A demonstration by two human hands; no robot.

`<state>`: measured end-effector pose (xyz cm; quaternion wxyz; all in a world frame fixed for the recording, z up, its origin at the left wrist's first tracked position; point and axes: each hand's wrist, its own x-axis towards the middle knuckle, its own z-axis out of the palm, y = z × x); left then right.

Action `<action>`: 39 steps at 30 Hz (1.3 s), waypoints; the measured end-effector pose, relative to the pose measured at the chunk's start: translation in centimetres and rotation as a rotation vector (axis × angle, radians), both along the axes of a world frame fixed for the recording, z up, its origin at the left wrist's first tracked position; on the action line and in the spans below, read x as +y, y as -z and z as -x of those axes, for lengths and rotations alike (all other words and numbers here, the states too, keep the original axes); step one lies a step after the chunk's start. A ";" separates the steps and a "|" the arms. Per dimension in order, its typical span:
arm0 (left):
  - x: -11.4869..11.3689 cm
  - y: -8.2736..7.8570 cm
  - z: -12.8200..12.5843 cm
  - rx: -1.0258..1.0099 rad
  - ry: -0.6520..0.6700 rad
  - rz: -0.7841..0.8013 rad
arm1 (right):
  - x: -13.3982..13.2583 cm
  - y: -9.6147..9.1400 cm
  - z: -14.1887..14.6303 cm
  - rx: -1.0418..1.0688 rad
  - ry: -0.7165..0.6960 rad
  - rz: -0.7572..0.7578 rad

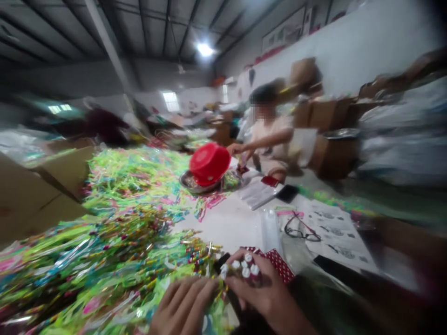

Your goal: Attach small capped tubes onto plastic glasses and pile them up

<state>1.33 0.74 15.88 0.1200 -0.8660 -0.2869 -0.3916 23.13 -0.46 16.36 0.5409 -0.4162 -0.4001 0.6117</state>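
My right hand (261, 291) is closed around a bundle of thin sticks with white tips (245, 269), the tips pointing up. My left hand (188, 300) is beside it, back of the hand up, fingers stretched out over the near edge of the pile. Its fingertips are close to the bundle; its thumb is hidden. Under and left of it spreads a large pile of striped sticks with green, pink and blue streamers (115, 251). A dark red patterned packet (279, 265) lies just beyond my right hand.
A red basin (209, 163) sits tilted on a metal bowl (200, 186). Across the white table (223, 223), a co-worker (270, 135) handles small items. Glasses (302, 232) and a printed sheet (338, 232) lie right; a cardboard box (38, 195) stands left.
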 end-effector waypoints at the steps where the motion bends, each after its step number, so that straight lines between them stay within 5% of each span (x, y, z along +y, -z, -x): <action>1: 0.2 -0.8 -0.3 0.045 0.034 -0.002 | -0.1 -0.4 -0.3 0.001 0.017 -0.004; 7: 0.7 -4.3 -2.5 0.172 0.075 0.044 | 0.4 -1.3 -2.2 0.024 0.045 -0.003; 18: 3.8 -2.6 -3.4 0.287 0.012 -0.045 | 3.4 0.2 -3.6 -0.038 -0.028 0.130; 28: 4.8 -1.9 -2.5 0.408 0.001 -0.136 | 4.8 1.2 -2.0 0.121 -0.105 0.363; 34: 4.5 -2.7 -0.7 0.656 0.082 -0.339 | 4.8 2.5 -1.2 0.331 -0.289 0.530; 39: 5.4 -3.3 0.2 0.734 0.247 -0.482 | 4.0 3.5 0.0 0.347 -0.242 0.681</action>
